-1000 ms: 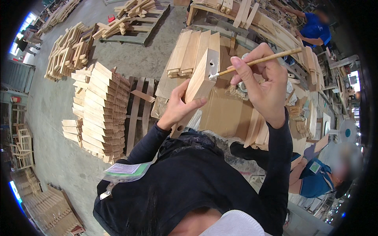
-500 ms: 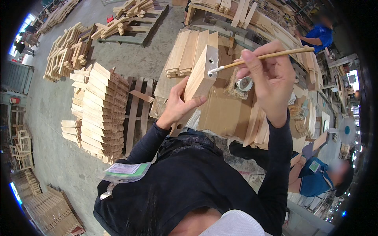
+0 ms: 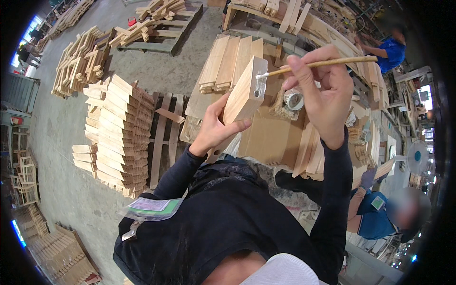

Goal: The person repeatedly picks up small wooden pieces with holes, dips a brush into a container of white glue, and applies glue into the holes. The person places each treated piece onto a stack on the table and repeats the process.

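A woodworking shop with a grey concrete floor spreads out below, with a tall stack of cut boards at the left and pallets of lumber at the far end. Near the middle, the left hand is closed around the lower part of a pale wooden block, thumb along one face and fingers behind, holding it tilted up above a sheet of cardboard. The right hand pinches a thin wooden-handled brush, whose white tip touches the block's upper end face. A tape roll lies just behind. At the far right stands a person in a blue shirt.
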{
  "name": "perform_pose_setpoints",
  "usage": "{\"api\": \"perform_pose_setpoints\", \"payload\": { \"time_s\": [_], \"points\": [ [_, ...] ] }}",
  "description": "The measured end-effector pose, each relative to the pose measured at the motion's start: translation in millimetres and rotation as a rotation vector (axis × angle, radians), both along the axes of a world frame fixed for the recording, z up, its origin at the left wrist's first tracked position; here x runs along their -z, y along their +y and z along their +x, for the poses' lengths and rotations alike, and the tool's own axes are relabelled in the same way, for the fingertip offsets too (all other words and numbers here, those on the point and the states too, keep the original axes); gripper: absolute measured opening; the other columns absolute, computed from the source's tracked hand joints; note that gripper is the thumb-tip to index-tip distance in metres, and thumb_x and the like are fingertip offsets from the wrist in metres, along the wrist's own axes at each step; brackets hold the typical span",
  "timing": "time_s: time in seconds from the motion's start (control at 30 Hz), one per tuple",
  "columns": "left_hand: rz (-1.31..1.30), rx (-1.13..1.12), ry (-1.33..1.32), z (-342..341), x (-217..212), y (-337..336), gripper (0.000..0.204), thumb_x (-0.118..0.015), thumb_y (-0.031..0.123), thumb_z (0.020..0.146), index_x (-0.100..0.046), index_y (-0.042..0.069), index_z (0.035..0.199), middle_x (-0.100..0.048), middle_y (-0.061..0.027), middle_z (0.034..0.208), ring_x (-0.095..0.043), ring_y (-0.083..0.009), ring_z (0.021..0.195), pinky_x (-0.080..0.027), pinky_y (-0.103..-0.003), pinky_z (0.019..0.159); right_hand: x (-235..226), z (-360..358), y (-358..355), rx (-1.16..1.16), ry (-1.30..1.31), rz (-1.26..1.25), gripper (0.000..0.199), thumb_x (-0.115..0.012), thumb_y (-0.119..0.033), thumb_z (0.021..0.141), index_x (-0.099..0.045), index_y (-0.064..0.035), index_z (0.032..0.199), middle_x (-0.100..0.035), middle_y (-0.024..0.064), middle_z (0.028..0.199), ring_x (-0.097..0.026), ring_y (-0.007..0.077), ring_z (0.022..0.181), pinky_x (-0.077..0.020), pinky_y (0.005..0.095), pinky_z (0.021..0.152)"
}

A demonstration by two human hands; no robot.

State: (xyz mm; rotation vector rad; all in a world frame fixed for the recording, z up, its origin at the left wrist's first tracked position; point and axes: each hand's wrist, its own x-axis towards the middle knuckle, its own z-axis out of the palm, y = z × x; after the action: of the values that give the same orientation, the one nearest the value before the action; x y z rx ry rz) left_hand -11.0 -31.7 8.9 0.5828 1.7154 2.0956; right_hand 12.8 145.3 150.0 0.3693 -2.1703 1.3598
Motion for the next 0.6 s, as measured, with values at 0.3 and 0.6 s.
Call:
{"api": "perform_pose_setpoints", "payload": {
  "time_s": [0.3,0.6],
  "points": [
    [0.036,-0.026,-0.020,-5,2,-2,0.072,-0.078,0.026,0.068,-0.047,-0.007,0.123,-0.060,-0.0119,0.108,-0.056,-0.0162,0.099,-0.043,-0.029,0.087,-3,5,-4,0.047,0.004,0.041,0.012,-0.061,-0.005,0.088,-0.051,-0.0005,0.084,-0.057,0.0041,0.068,-0.061,0.0095,0.059,-0.0478,0.0197,0.055],
    [0.036,-0.025,-0.011,-7,1,-3,0.068,-0.076,0.024,0.068,-0.048,-0.006,0.123,-0.060,-0.0107,0.106,-0.056,-0.0157,0.096,-0.044,-0.028,0.085,0,8,-7,0.121,0.049,0.048,0.012,-0.062,-0.004,0.086,-0.052,0.0007,0.080,-0.059,0.0064,0.070,-0.061,0.0093,0.059,-0.0476,0.0200,0.053]
  ]
}}
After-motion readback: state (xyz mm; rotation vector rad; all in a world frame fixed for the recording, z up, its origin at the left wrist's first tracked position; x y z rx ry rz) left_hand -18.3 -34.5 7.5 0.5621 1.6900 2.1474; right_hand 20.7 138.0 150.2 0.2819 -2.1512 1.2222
